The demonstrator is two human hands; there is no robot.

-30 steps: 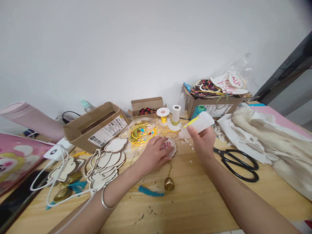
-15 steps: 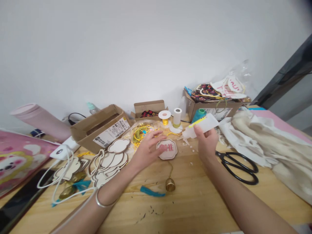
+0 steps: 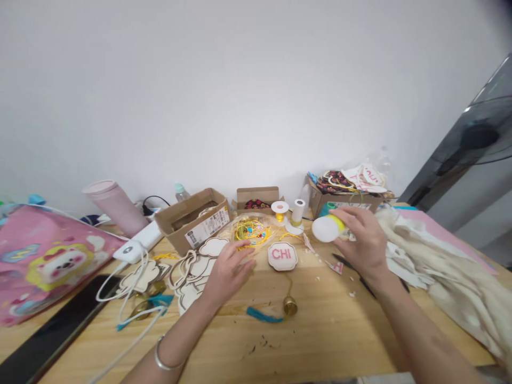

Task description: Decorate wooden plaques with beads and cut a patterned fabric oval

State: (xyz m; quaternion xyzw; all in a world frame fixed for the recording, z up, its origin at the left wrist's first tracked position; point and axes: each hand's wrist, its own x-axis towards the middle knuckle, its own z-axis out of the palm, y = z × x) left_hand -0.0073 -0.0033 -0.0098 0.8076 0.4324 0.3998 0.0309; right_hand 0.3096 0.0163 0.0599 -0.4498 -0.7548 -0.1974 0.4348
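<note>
A small wooden plaque [image 3: 282,256] with pink letters "CHI" lies on the wooden table [image 3: 320,330]; a cord runs from it down to a brass bell [image 3: 290,305] and a teal tassel [image 3: 262,316]. My left hand [image 3: 226,271] rests just left of the plaque, fingers loosely spread, holding nothing, beside a pile of blank cloud-shaped wooden pieces [image 3: 196,264]. My right hand [image 3: 362,240] is closed around a white glue bottle [image 3: 326,228] with a yellow band, held above the table to the plaque's right.
Black scissors [image 3: 344,262] lie partly under my right wrist. Cardboard boxes [image 3: 196,220], spools [image 3: 298,210], a bag of yellow cord [image 3: 252,232] and a box of printed pieces [image 3: 348,186] stand at the back. Cream cloth [image 3: 444,266] is at right; a pink bag [image 3: 48,261] and white cable [image 3: 128,288] at left.
My left hand lifted off the plaque and drew back left, uncovering the letters. My right hand swung the glue bottle right and turned its base towards me. The view tilted up.
</note>
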